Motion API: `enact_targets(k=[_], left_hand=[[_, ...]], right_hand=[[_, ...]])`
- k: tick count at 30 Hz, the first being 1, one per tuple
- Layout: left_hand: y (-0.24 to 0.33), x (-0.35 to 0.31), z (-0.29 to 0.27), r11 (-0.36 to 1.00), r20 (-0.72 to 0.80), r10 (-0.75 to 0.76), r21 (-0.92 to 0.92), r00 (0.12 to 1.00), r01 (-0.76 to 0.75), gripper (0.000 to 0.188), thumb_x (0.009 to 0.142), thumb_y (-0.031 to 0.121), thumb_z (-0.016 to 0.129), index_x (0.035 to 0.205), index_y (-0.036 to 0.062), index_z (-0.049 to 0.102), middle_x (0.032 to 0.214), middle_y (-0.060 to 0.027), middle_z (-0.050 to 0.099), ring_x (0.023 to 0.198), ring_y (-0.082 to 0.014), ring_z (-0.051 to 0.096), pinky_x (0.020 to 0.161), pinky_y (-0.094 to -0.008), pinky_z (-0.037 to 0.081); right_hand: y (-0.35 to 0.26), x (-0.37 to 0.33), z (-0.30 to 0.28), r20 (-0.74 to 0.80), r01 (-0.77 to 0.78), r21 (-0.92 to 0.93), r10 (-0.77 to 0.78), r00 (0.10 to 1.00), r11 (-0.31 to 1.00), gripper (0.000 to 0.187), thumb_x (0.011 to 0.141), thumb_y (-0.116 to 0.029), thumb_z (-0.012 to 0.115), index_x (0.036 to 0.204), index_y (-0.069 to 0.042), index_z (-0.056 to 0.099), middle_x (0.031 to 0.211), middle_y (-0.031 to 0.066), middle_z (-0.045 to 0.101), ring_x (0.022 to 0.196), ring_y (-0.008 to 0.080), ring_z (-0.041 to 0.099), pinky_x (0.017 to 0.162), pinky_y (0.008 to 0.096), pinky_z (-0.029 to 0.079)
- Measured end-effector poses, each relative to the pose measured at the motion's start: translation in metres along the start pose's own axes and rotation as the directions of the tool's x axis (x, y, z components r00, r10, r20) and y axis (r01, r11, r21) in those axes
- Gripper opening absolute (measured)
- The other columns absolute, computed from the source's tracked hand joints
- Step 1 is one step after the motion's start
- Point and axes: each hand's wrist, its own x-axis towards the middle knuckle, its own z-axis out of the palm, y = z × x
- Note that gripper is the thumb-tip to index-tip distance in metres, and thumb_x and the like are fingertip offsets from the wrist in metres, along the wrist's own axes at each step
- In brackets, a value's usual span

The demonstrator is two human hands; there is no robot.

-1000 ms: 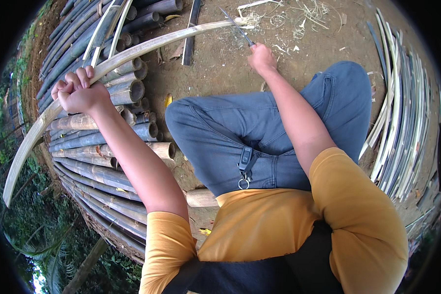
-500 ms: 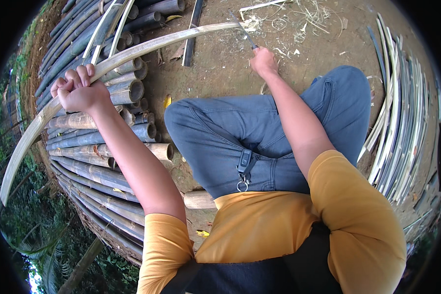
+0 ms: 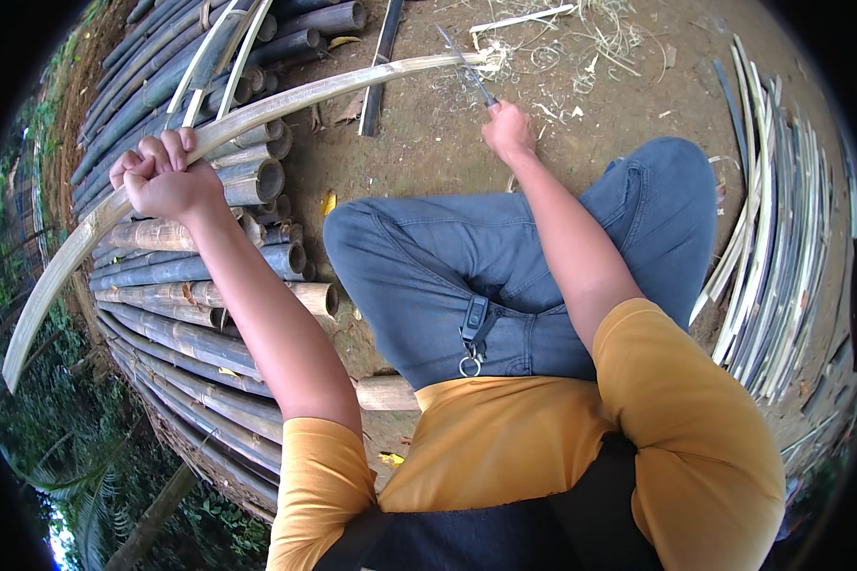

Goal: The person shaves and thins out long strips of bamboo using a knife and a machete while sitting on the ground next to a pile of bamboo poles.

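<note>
My left hand [image 3: 169, 176] is closed around a long, pale split-bamboo strip [image 3: 328, 88] at the left. The strip bows from the lower left up to the top middle, its far end over the ground among shavings. In my right hand [image 3: 509, 130], closed on its handle, is a knife [image 3: 468, 67] with a narrow dark blade. The blade points up and to the left and crosses the strip near its far end. Whether the edge bites into the bamboo I cannot tell.
Bamboo poles [image 3: 257, 181] are stacked along the left. A bundle of thin split strips [image 3: 776, 247] lies on the right. Curled shavings [image 3: 605, 38] litter the soil at the top, near a dark bamboo slat [image 3: 376, 81]. My bent legs [image 3: 428, 238] take up the middle.
The knife and my right hand have shifted slightly down and left. My left hand and the strip have moved a little to the right, both grips unchanged.
</note>
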Motion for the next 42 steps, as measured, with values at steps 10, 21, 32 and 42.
enact_targets(k=[10, 21, 32, 42], left_hand=[[0.001, -0.013, 0.031, 0.992, -0.185, 0.099, 0.091, 0.978, -0.083, 0.015, 0.081, 0.0, 0.038, 0.083, 0.0143, 0.034, 0.06, -0.0013, 0.031, 0.046, -0.0138, 0.032, 0.048, -0.0337, 0.038], [0.008, -0.012, 0.062, 0.985, -0.085, 0.057, 0.167, 0.995, -0.042, 0.024, 0.097, 0.009, 0.052, 0.09, 0.0119, 0.029, 0.062, -0.0027, 0.038, 0.051, -0.0151, 0.04, 0.056, -0.0359, 0.049], [0.019, -0.025, 0.071, 0.995, 0.212, 0.071, 0.049, 0.975, -0.083, 0.018, 0.099, 0.019, 0.049, 0.098, 0.0129, 0.031, 0.068, -0.0051, 0.043, 0.062, -0.0188, 0.048, 0.067, -0.0425, 0.052], [0.015, -0.056, 0.089, 0.919, -0.084, 0.238, 0.341, 0.968, -0.197, 0.049, 0.099, 0.05, 0.056, 0.084, 0.0099, 0.032, 0.053, -0.0008, 0.035, 0.04, -0.0149, 0.045, 0.049, -0.0373, 0.053]], right_hand=[[-0.018, -0.042, -0.016, -0.026, 0.039, 0.054, -0.037, 0.999, 0.998, 0.027, 0.101, -0.031, 0.051, 0.11, -0.01, 0.064, 0.107, 0.0192, 0.07, 0.104, 0.0368, 0.067, 0.089, 0.0487, 0.052], [0.003, -0.05, -0.085, -0.067, 0.035, 0.277, -0.017, 0.998, 0.96, 0.026, 0.086, -0.024, 0.059, 0.091, 0.001, 0.064, 0.088, 0.022, 0.07, 0.082, 0.0354, 0.07, 0.071, 0.0442, 0.052], [0.018, -0.056, -0.097, 0.003, 0.065, 0.543, -0.08, 0.997, 0.837, 0.011, 0.076, -0.01, 0.056, 0.083, -0.002, 0.054, 0.065, 0.0129, 0.058, 0.046, 0.0234, 0.057, 0.045, 0.0384, 0.044], [-0.008, -0.102, -0.056, 0.059, 0.261, 0.194, -0.277, 0.959, 0.946, 0.028, 0.087, -0.023, 0.065, 0.11, -0.008, 0.06, 0.095, 0.0173, 0.071, 0.096, 0.0373, 0.069, 0.085, 0.0471, 0.052]])
